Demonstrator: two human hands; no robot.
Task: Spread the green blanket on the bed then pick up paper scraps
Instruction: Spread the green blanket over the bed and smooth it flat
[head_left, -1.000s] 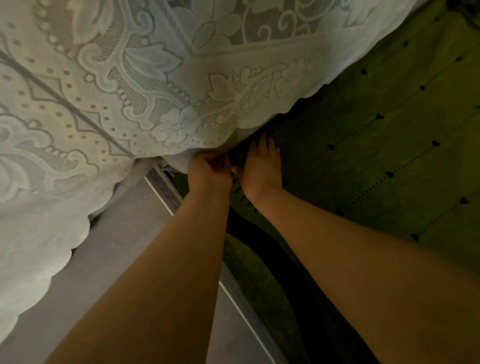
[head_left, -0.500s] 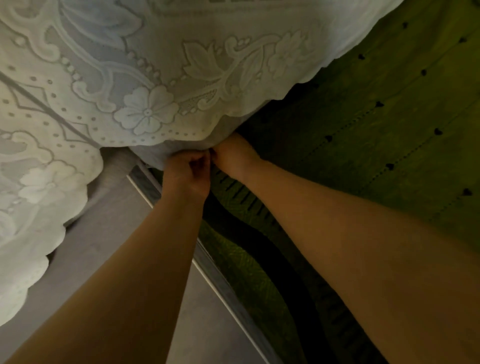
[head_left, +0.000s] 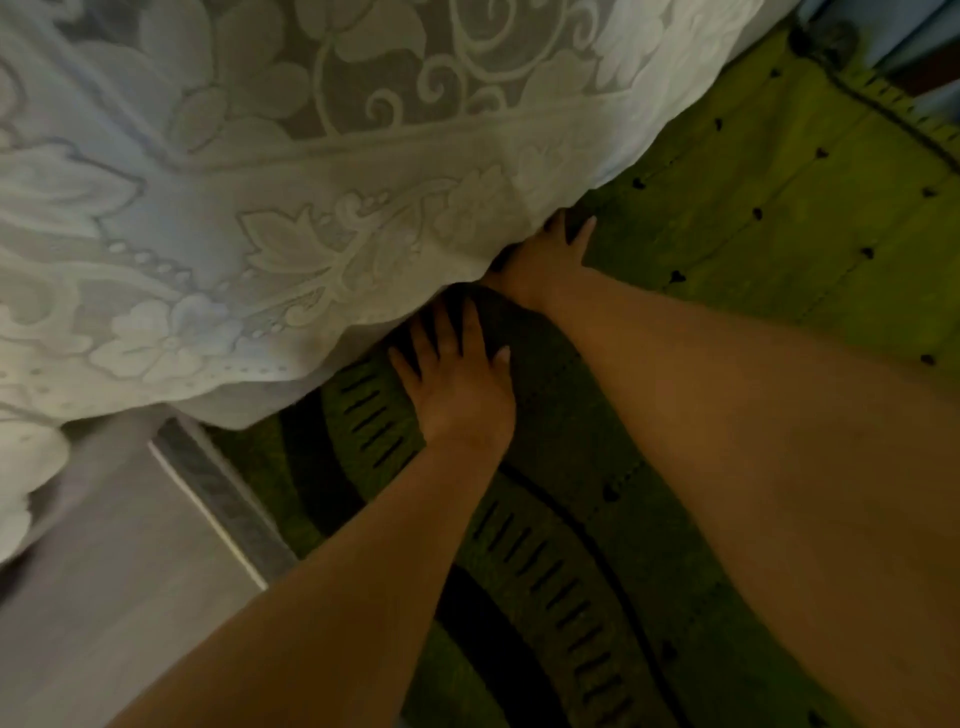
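My left hand (head_left: 460, 387) lies flat and open, fingers spread, pressing the blanket (head_left: 769, 218) where it rolls over the bed's edge. My right hand (head_left: 550, 260) is open too, palm down further in, its fingertips just under the hem of the lace curtain (head_left: 270, 208); it grips nothing that I can see, though the shadow there makes me less than sure.

The blanket already covers the bed, green with rows of small dark dots and a slotted border hanging toward the floor (head_left: 93, 571). It looks soft, thick and limp, a knit that would stretch and drag rather than slide, so I judge it best handled by the bound edge or smoothed with flat palms, not tugged by the open slots.

Half a second ago my left hand was closed in a pinch at the curtain's hem and my right was curled beside it. Now both have opened and flattened, and the left has moved down onto the border.
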